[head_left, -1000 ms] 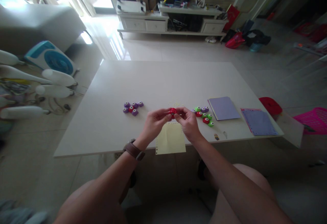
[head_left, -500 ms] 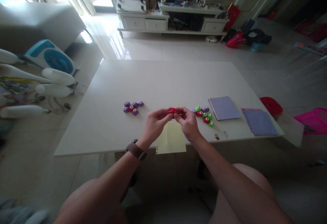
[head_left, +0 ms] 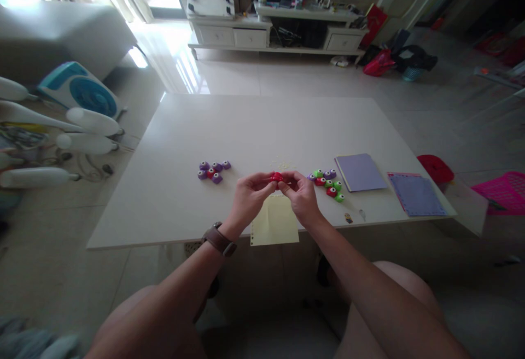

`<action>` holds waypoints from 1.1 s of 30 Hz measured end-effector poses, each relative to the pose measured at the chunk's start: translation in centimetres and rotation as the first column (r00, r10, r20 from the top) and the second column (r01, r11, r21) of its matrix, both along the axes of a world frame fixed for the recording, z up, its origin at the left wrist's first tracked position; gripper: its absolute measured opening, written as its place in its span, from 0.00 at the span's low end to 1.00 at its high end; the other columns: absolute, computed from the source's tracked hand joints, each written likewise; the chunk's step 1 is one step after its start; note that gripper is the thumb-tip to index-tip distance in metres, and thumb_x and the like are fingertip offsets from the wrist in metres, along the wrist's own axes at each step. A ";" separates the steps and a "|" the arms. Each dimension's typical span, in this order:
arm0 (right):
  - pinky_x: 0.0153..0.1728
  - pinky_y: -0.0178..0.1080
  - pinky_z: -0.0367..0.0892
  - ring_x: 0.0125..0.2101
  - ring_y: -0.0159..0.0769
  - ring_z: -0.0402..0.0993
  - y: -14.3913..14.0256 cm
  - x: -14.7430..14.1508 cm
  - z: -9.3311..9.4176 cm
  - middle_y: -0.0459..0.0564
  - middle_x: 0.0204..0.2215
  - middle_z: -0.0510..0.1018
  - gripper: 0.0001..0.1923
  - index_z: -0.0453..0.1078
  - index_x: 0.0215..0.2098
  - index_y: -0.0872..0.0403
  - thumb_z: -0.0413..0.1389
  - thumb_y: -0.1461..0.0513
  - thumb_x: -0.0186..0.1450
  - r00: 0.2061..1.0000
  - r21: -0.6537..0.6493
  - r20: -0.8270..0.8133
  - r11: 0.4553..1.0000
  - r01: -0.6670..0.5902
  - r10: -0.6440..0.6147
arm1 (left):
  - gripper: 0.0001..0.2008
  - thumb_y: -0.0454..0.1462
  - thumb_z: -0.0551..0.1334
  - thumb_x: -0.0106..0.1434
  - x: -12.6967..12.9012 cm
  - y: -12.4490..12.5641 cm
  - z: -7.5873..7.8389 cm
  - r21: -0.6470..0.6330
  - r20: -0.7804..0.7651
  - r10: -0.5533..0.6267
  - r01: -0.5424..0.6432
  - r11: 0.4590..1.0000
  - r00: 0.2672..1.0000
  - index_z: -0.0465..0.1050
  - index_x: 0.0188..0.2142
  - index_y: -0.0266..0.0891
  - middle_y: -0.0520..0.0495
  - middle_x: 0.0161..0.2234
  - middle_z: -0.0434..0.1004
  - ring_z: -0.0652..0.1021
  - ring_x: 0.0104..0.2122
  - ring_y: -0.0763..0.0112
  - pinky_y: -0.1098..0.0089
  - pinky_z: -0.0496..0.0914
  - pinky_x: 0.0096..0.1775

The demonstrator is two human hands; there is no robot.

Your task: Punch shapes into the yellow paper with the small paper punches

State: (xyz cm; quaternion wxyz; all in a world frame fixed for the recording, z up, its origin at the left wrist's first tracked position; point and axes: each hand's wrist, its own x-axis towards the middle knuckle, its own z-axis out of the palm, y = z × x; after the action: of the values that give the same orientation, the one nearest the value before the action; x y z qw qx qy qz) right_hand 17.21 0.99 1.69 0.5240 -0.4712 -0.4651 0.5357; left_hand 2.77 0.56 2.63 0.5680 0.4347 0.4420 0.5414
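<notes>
Grip comes from both sides, left hand [head_left: 249,198] and right hand [head_left: 304,198] together, with thumbs and fingertips clamped on a small red piece [head_left: 277,177] at mid-surface. Farther left, a purple group [head_left: 215,170] with one red member sits apart on the surface [head_left: 246,124]; the left forearm should clear it. The left fingers do best as a steady anchor, pinching the sides without squashing. Fingers hide much of the red piece, so whether it is whole or in parts I cannot tell; even, matched thumb pressure suits it. Nearer the body, a yellow sheet [head_left: 274,222] overhangs the front edge and could slip if brushed. The right fingers should work in small motions, since the mixed group [head_left: 328,184] lies just beside those knuckles. Beyond it lies a lilac notebook [head_left: 361,172].
</notes>
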 end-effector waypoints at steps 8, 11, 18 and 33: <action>0.37 0.42 0.74 0.32 0.37 0.75 0.0 0.0 -0.1 0.49 0.32 0.79 0.15 0.75 0.38 0.52 0.68 0.55 0.56 1.000 0.003 -0.004 1.000 0.001 -0.001 | 0.16 0.42 0.74 0.53 0.0 0.1 -0.1 -0.002 -0.003 0.004 -0.004 1.000 1.000 0.82 0.39 0.35 0.40 0.40 0.86 0.84 0.40 0.59 0.59 0.79 0.46; 0.37 0.42 0.74 0.33 0.37 0.76 0.0 0.0 -0.1 0.49 0.32 0.80 0.16 0.75 0.38 0.52 0.68 0.54 0.56 1.000 0.002 0.002 1.000 0.002 -0.002 | 0.16 0.42 0.74 0.53 0.1 0.1 -0.1 -0.009 0.003 0.011 -0.011 1.000 1.000 0.82 0.38 0.35 0.40 0.40 0.86 0.84 0.40 0.60 0.59 0.79 0.46; 0.38 0.43 0.74 0.34 0.39 0.77 0.2 0.0 0.0 0.50 0.35 0.81 0.18 0.75 0.39 0.52 0.69 0.52 0.56 1.000 -0.012 -0.010 1.000 -0.002 0.002 | 0.19 0.44 0.75 0.53 -0.1 0.1 0.0 -0.031 0.020 -0.015 0.015 0.999 1.000 0.82 0.40 0.35 0.39 0.40 0.86 0.84 0.38 0.61 0.61 0.79 0.44; 0.37 0.39 0.69 0.35 0.36 0.72 0.2 0.1 0.4 0.48 0.37 0.79 0.19 0.78 0.47 0.49 0.63 0.49 0.62 0.992 -0.024 0.128 1.000 -0.011 0.014 | 0.23 0.45 0.73 0.56 -0.8 0.3 -0.7 -0.128 0.178 -0.122 0.146 0.981 0.976 0.78 0.48 0.36 0.40 0.45 0.83 0.82 0.42 0.64 0.60 0.75 0.50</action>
State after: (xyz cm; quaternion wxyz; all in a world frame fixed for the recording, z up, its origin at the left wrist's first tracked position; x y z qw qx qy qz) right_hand 17.29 1.22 2.09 0.4842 -0.5076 -0.4947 0.5130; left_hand 1.95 0.89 1.92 0.6681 0.3749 0.3986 0.5042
